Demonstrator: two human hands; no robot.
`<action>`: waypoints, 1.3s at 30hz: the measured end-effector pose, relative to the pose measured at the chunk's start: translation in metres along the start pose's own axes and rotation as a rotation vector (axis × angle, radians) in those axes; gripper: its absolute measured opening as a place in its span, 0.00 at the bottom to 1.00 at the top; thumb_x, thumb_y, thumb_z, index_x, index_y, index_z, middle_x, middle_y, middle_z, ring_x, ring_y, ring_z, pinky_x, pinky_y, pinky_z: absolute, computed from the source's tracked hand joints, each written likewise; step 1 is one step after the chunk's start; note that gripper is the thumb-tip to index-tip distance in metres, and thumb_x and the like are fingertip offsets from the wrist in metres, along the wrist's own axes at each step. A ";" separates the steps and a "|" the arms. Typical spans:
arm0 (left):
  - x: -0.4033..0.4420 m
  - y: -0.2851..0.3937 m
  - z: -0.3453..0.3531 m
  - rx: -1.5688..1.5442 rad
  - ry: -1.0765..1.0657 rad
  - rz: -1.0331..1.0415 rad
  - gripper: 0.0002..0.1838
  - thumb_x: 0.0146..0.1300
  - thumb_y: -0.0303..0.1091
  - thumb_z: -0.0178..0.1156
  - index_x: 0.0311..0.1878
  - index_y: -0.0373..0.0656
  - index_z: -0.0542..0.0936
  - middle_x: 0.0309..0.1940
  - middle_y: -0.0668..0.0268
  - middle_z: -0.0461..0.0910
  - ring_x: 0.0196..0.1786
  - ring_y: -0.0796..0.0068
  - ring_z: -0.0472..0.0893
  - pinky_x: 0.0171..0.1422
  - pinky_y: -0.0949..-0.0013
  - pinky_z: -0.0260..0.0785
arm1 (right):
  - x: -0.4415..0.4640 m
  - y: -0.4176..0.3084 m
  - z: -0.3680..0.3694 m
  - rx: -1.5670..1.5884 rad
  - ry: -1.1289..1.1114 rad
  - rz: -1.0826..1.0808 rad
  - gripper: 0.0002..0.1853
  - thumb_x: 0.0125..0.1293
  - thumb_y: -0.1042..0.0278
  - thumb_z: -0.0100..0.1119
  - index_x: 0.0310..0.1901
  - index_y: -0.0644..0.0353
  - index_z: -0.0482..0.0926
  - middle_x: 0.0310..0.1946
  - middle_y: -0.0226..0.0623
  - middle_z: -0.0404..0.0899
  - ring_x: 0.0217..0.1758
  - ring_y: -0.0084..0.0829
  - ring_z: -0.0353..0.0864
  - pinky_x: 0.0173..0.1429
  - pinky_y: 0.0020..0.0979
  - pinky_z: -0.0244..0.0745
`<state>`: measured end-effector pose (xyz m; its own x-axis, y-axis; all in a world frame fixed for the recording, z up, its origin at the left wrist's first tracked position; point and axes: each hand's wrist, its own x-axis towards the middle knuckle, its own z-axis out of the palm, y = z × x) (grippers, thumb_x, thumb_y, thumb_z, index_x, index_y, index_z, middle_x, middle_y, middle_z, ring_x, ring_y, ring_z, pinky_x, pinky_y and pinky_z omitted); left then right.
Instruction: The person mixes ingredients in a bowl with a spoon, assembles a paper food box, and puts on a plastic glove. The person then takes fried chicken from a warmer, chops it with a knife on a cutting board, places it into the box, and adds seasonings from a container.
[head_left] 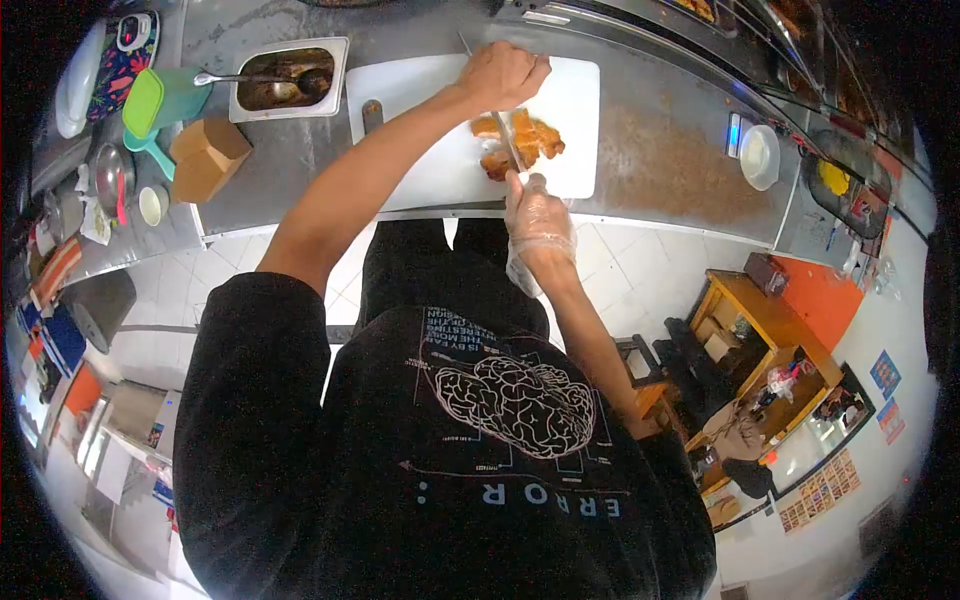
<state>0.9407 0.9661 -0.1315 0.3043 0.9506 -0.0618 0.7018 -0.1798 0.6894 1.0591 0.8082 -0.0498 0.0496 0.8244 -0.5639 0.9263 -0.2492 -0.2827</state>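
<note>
My right hand (540,220), in a clear plastic glove, grips the handle end of a long knife (508,143). The knife lies slantwise over browned, fried-looking meat, perhaps chicken (538,138), on a white cutting board (410,85). Several pieces of the meat lie on both sides of the blade. My bare left hand (505,75) is closed over the far part of the knife, whose tip shows beyond the knuckles. The fingers' undersides are hidden. Near the board's left edge lies a small dark object with a rounded end (372,115).
Left of the board are a steel pan (338,75) with dark sauce and a ladle (235,78), a cardboard box (208,158), a green container (145,103) and a white cup (153,205). A white bowl (760,158) and a digital scale display (734,135) are at right.
</note>
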 end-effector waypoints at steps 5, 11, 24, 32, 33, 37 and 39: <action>-0.019 -0.007 0.025 0.010 0.025 0.023 0.31 0.70 0.43 0.43 0.13 0.34 0.76 0.13 0.47 0.74 0.17 0.48 0.76 0.34 0.52 0.75 | 0.001 0.016 0.039 -0.033 -0.007 0.030 0.25 0.74 0.47 0.42 0.40 0.67 0.72 0.22 0.62 0.79 0.30 0.60 0.82 0.33 0.53 0.77; -0.021 -0.012 0.031 0.031 0.063 0.030 0.30 0.70 0.43 0.43 0.13 0.37 0.77 0.11 0.51 0.74 0.16 0.51 0.76 0.31 0.52 0.74 | 0.021 0.032 0.074 0.001 0.031 0.045 0.24 0.74 0.49 0.44 0.40 0.68 0.72 0.20 0.59 0.78 0.26 0.58 0.82 0.29 0.51 0.78; -0.058 0.040 -0.060 -0.347 0.420 0.198 0.23 0.65 0.39 0.54 0.16 0.35 0.73 0.13 0.52 0.72 0.16 0.54 0.74 0.22 0.57 0.63 | 0.003 0.039 -0.036 -0.192 0.089 -0.092 0.29 0.74 0.43 0.36 0.51 0.66 0.72 0.27 0.64 0.79 0.35 0.59 0.82 0.38 0.52 0.77; -0.249 -0.024 -0.049 -0.369 0.867 -0.567 0.24 0.59 0.37 0.68 0.15 0.40 0.66 0.11 0.74 0.59 0.19 0.83 0.58 0.23 0.71 0.53 | 0.086 0.119 -0.049 -0.536 0.103 -0.055 0.32 0.75 0.42 0.32 0.64 0.62 0.67 0.41 0.56 0.82 0.44 0.48 0.85 0.45 0.47 0.80; -0.271 -0.028 -0.059 -0.419 0.888 -0.799 0.21 0.57 0.41 0.71 0.23 0.40 0.70 0.18 0.73 0.67 0.23 0.82 0.62 0.27 0.72 0.58 | 0.091 0.122 -0.045 -0.523 0.103 -0.089 0.32 0.75 0.42 0.32 0.64 0.62 0.67 0.41 0.56 0.82 0.44 0.48 0.85 0.45 0.47 0.80; -0.300 -0.096 -0.071 0.150 1.302 -0.935 0.45 0.41 0.58 0.78 0.47 0.29 0.67 0.49 0.52 0.66 0.49 0.63 0.67 0.54 0.63 0.63 | 0.090 0.113 -0.040 -0.478 0.438 -0.315 0.32 0.71 0.41 0.42 0.62 0.62 0.70 0.50 0.55 0.79 0.51 0.47 0.82 0.55 0.44 0.77; -0.289 -0.131 -0.075 0.380 1.272 -1.127 0.66 0.30 0.67 0.79 0.57 0.15 0.60 0.59 0.39 0.60 0.62 0.48 0.63 0.67 0.54 0.58 | 0.075 0.102 -0.040 -0.314 0.424 -0.328 0.35 0.66 0.39 0.51 0.62 0.62 0.70 0.55 0.56 0.76 0.54 0.49 0.80 0.60 0.44 0.74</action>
<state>0.7124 0.7340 -0.1497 -0.9216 0.1965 0.3346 0.3517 0.7875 0.5061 1.1726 0.8647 -0.0902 -0.1721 0.9789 -0.1104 0.9809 0.1599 -0.1112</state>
